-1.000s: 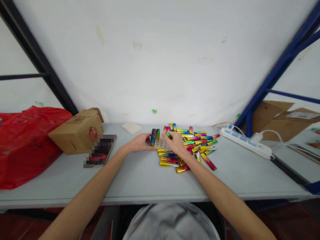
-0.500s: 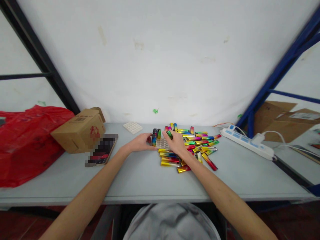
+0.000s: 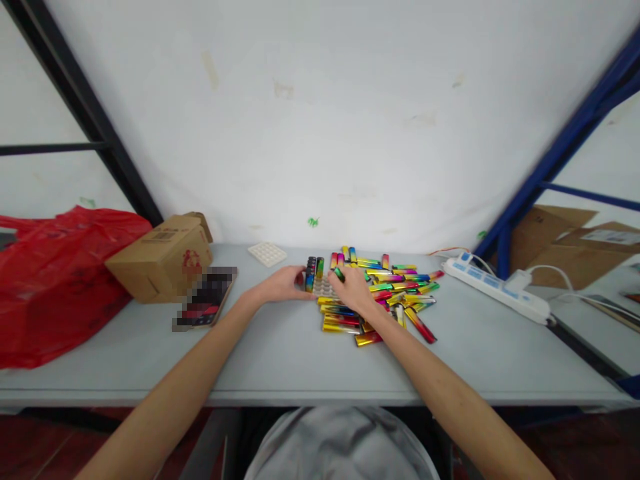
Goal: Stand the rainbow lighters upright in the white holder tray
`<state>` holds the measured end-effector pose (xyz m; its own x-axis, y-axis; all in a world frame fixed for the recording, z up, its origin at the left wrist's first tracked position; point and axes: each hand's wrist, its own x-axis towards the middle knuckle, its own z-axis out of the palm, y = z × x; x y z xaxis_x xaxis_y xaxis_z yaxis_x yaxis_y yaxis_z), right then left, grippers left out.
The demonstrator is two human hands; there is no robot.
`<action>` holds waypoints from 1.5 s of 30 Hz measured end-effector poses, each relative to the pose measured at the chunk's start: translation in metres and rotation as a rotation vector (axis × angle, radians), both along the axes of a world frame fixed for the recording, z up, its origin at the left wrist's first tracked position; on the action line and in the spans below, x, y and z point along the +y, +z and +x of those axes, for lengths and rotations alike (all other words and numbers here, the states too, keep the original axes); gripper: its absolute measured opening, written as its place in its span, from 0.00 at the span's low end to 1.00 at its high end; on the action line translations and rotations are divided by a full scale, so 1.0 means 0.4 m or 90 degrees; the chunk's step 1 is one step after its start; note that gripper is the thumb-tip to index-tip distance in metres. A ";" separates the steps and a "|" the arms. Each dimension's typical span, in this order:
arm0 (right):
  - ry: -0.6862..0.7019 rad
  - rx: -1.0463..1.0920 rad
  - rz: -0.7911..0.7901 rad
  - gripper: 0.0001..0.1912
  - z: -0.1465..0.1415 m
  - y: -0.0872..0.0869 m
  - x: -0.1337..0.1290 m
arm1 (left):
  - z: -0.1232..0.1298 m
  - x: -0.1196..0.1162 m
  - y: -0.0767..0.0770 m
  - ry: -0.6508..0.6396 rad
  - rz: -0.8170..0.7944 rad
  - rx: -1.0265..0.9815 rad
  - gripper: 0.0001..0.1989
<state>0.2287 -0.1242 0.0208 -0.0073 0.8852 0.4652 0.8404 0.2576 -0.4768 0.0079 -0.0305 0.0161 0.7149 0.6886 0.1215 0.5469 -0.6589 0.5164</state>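
A pale tray with rows of round cells (image 3: 325, 288) lies on the table between my hands. Several shiny lighters with dark tops (image 3: 311, 275) stand upright along its left side, and a green and gold one (image 3: 320, 267) stands beside them. My left hand (image 3: 286, 284) curls around the tray's left end, thumb along the front edge and fingers by the standing lighters. Over the tray's right part, my right hand (image 3: 353, 289) pinches a green lighter (image 3: 339, 274), held tilted. Loose metallic lighters (image 3: 395, 287) in many colours are heaped to the right and in front of the tray.
A second pale tray (image 3: 267, 253) lies near the wall. On the left are a phone (image 3: 207, 300), a cardboard box (image 3: 163, 260) and a red plastic bag (image 3: 70, 287). A white power strip (image 3: 495, 287) with cables lies at right, near opened cardboard (image 3: 555, 243) behind a blue frame.
The view has shifted slightly. My right hand keeps the green lighter above the tray, almost in the same place; my left hand stays at the tray's left end.
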 end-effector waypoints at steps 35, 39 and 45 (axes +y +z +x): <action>0.063 -0.164 0.019 0.14 0.017 -0.026 0.033 | 0.005 -0.005 0.006 -0.002 -0.002 0.001 0.34; 0.024 -0.091 0.069 0.14 0.047 -0.021 0.043 | 0.005 -0.006 0.005 -0.001 -0.004 -0.001 0.34; 0.127 -0.141 0.052 0.12 0.048 -0.040 0.050 | 0.005 -0.009 0.007 0.010 -0.005 0.006 0.35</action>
<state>0.2480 -0.1040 0.0047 -0.2873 0.8152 0.5029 0.8504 0.4586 -0.2577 0.0098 -0.0339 0.0189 0.7052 0.7005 0.1096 0.5620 -0.6465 0.5159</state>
